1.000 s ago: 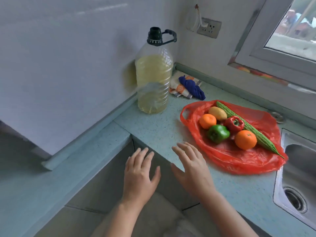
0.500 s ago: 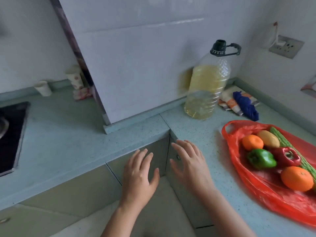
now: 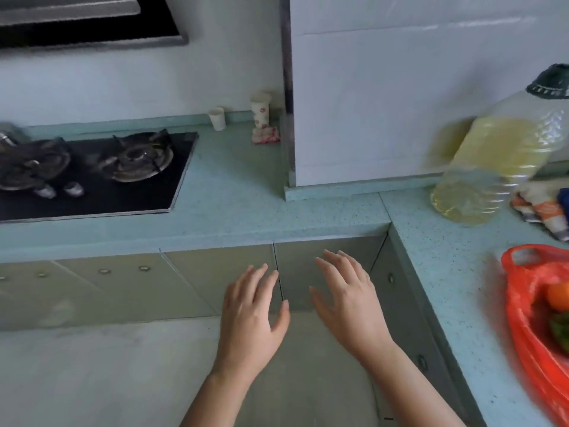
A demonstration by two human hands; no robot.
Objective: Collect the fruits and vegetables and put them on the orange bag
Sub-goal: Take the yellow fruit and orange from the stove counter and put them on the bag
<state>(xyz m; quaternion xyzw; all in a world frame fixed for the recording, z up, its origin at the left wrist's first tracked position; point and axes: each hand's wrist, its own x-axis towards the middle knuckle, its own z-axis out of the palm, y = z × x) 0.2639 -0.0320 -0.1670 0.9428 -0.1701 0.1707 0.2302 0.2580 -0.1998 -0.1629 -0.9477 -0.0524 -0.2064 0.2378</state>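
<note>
The orange bag (image 3: 523, 303) lies on the counter at the far right edge, mostly cut off by the frame. On it I can see an orange (image 3: 558, 295) and part of a green pepper (image 3: 560, 331); the other produce is out of view. My left hand (image 3: 251, 315) and my right hand (image 3: 349, 298) hover side by side, palms down and fingers spread, in front of the cabinet doors below the counter corner. Neither hand holds anything, and both are well left of the bag.
A large bottle of oil (image 3: 498, 161) stands at the right by folded cloths (image 3: 542, 208). A gas stove (image 3: 92, 167) sits at the left, with two paper cups (image 3: 260, 110) and a small rag (image 3: 265, 135) behind. The teal counter (image 3: 277, 211) wraps the corner.
The view has swung left: the bag and bottle slid to the right edge and the stove came into sight. Both hands stay open and empty in front of me.
</note>
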